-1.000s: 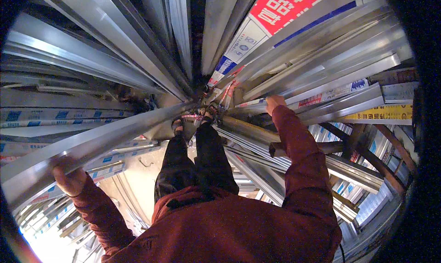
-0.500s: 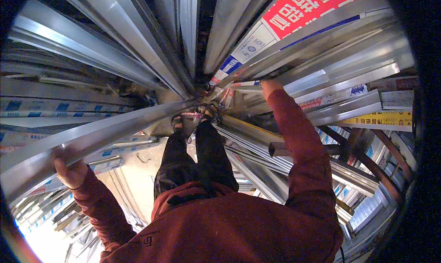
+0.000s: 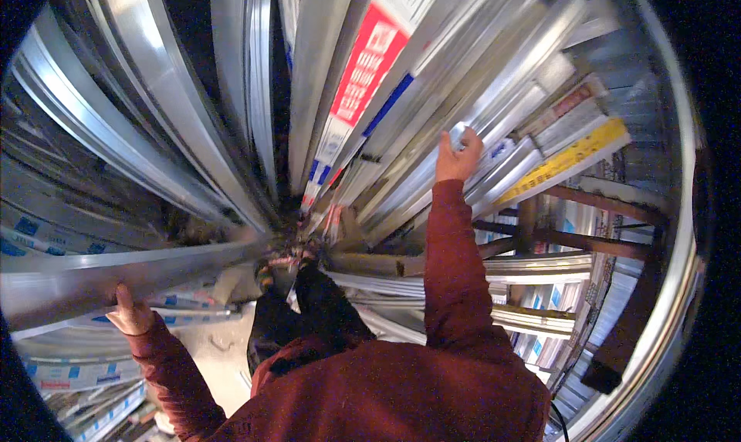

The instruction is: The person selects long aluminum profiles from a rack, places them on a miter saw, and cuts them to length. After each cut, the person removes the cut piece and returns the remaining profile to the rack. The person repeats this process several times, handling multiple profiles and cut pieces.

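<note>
My left hand (image 3: 131,314) is at the left, gripping the lower edge of a long, wide silver metal profile (image 3: 54,288), with one digit lying up across its face. This profile runs from the left rim toward my feet. My right hand (image 3: 458,155) is raised at the right, among long metal profiles that lean side by side. Its thumb and curled fingers close around the edge of a narrow silver profile (image 3: 494,87); motion blur softens the fingertips.
Tall metal profiles (image 3: 143,41) lean ahead on the left. Some at the right carry a red and white label (image 3: 367,72) or a yellow label (image 3: 567,160). A brown metal rack frame (image 3: 594,241) holds more stock at right. Wrapped profiles (image 3: 77,369) lie at lower left.
My view has turned to the right, so the leaning profiles appear shifted left. My right hand has moved outward along the profiles. My left hand stays on the wide profile.
</note>
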The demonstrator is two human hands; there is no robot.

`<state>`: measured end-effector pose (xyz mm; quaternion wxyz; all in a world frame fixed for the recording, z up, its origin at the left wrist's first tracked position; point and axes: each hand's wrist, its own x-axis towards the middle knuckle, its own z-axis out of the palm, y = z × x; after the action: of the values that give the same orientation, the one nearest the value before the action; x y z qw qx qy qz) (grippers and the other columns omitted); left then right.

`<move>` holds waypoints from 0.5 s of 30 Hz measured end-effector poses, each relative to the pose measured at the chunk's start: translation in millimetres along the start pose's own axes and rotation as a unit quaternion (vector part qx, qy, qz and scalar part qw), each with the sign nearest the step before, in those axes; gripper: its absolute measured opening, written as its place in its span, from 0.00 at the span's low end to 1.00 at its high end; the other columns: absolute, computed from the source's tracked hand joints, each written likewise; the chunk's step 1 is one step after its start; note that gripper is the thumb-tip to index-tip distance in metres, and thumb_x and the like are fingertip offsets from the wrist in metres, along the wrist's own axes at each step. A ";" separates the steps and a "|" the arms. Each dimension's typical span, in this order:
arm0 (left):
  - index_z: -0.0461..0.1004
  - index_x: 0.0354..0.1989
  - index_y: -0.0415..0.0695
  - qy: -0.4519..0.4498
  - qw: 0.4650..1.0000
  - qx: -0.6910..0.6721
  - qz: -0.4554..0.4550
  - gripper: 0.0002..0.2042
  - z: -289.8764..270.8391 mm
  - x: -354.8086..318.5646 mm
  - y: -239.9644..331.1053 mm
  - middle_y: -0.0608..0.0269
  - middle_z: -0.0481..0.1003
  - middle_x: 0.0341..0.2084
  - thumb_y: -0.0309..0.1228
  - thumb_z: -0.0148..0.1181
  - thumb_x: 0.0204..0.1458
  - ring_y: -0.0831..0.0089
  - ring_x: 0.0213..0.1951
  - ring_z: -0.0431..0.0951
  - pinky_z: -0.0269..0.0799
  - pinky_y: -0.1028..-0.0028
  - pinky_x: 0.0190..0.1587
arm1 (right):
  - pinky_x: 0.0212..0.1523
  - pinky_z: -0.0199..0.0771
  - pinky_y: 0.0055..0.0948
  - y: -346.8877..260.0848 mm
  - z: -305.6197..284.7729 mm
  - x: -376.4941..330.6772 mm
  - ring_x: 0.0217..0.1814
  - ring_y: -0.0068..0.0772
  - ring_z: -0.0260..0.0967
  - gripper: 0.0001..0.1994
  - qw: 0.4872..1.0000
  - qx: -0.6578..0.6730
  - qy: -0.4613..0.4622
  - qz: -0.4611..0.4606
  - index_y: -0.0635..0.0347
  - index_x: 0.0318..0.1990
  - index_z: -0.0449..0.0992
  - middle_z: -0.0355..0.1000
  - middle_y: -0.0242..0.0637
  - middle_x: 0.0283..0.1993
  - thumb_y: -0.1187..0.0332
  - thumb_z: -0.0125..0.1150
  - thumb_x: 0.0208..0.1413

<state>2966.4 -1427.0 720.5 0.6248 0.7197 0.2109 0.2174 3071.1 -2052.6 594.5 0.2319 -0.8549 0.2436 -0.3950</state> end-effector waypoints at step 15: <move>0.72 0.44 0.36 -0.118 0.992 0.038 -0.002 0.22 -32.4 34.9 -33.0 0.62 0.73 0.39 0.41 0.67 0.48 0.71 0.37 0.70 0.67 0.67 0.44 | 0.33 0.75 0.41 -25.0 -19.0 37.3 0.27 0.46 0.74 0.09 0.989 -0.015 0.062 0.132 0.56 0.29 0.78 0.77 0.41 0.27 0.62 0.66 0.45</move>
<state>2975.2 -1376.5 693.5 0.6180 0.7630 0.1450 0.1218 3083.2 -2059.5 641.2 0.2532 -0.7929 0.3740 -0.4090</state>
